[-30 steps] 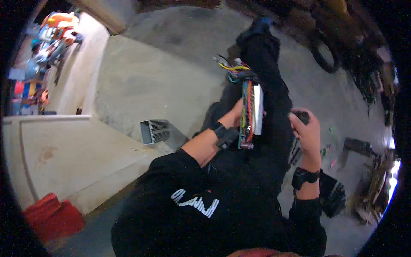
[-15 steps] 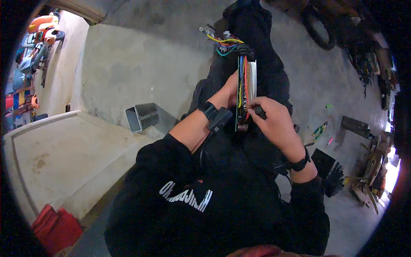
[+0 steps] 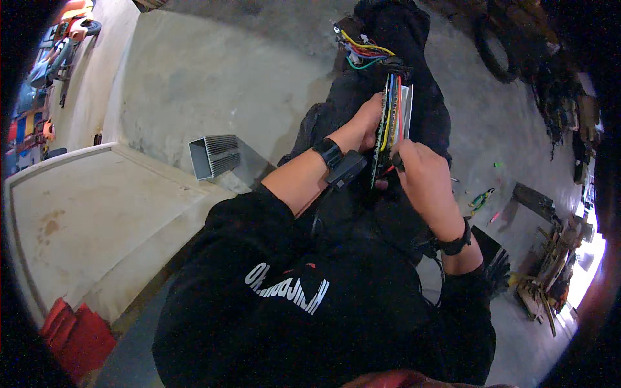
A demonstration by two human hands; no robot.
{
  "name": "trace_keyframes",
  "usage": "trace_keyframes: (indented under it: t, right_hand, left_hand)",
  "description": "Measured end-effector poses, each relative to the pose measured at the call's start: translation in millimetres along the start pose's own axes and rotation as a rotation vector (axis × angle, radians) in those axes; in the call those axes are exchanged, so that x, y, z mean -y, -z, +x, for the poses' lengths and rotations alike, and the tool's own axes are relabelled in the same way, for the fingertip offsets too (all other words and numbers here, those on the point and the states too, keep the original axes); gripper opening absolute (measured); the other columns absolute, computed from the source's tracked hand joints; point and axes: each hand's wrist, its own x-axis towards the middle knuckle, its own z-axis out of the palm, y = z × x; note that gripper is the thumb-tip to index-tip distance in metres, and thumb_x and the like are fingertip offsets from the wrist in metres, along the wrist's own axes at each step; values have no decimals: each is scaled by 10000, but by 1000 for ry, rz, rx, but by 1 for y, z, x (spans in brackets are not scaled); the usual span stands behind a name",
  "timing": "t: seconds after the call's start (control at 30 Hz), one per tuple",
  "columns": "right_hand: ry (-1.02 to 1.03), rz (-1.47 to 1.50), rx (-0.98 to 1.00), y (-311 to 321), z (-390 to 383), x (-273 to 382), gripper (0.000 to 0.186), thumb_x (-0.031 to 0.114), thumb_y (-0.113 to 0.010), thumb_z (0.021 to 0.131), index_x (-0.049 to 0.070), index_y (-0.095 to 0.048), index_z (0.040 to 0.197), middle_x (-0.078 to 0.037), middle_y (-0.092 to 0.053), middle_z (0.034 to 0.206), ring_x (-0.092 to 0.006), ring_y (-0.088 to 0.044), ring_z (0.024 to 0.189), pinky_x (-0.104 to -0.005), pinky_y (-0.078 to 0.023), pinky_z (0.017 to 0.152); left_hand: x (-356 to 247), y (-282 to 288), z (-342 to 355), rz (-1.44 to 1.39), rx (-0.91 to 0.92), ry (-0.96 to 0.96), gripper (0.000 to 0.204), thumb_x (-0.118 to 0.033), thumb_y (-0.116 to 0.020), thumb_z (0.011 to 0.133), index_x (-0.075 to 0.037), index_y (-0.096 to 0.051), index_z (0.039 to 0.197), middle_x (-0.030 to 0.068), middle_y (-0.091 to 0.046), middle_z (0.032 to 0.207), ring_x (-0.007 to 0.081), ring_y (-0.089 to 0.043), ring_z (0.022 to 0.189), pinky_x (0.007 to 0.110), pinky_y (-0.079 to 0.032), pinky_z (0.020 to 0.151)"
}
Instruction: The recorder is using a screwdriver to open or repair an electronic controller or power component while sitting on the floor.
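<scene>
A long green circuit board (image 3: 377, 152) with red, yellow and blue wires along it stands edge-on above my lap. A pale metal plate (image 3: 407, 110) runs along its right side. My left hand (image 3: 369, 121) grips the board from the left, its fingertips hidden behind it. My right hand (image 3: 424, 184) is closed round a short dark tool handle (image 3: 398, 161) at the near part of the board; the tool's tip is hidden. At the far end, a bundle of coloured wires with connectors (image 3: 365, 52) spreads to the left over my leg.
A finned metal housing (image 3: 217, 157) stands on the floor to the left, beside a pale panel (image 3: 90, 220). Red cloth (image 3: 77, 339) lies at the lower left. Pliers (image 3: 480, 201) and a black finned part (image 3: 495, 258) lie to the right. A tyre (image 3: 495, 48) lies beyond.
The view has shifted, and the board leans a little more to the right at its far end. My right hand stays at its near part with the dark handle.
</scene>
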Motion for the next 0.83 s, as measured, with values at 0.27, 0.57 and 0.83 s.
trace_keyframes:
  t: [0.27,0.57,0.83]
  right_hand:
    - [-43,32,-81,-4,-2,-2,214,10,-644,732,67,-510,889,-143,-566,708,-340,-594,704,-426,-465,613]
    - [-102,-95,-65,-9,-5,9,156,24,-565,751,57,-486,881,-128,-581,762,-332,-600,724,-438,-494,587]
    - [-23,-82,-133,-14,-6,9,121,37,-550,764,55,-481,862,-128,-572,762,-315,-599,719,-411,-500,584]
  left_hand:
    - [6,-4,8,9,-2,12,405,-430,-325,942,-124,-573,850,65,-594,742,193,-560,637,367,-478,583]
    - [9,2,10,-40,86,-32,415,-388,-300,956,-103,-586,864,75,-599,735,207,-571,640,389,-496,594]
    - [7,2,12,1,3,-14,446,-426,-295,948,-108,-600,882,77,-616,733,221,-586,614,396,-515,592]
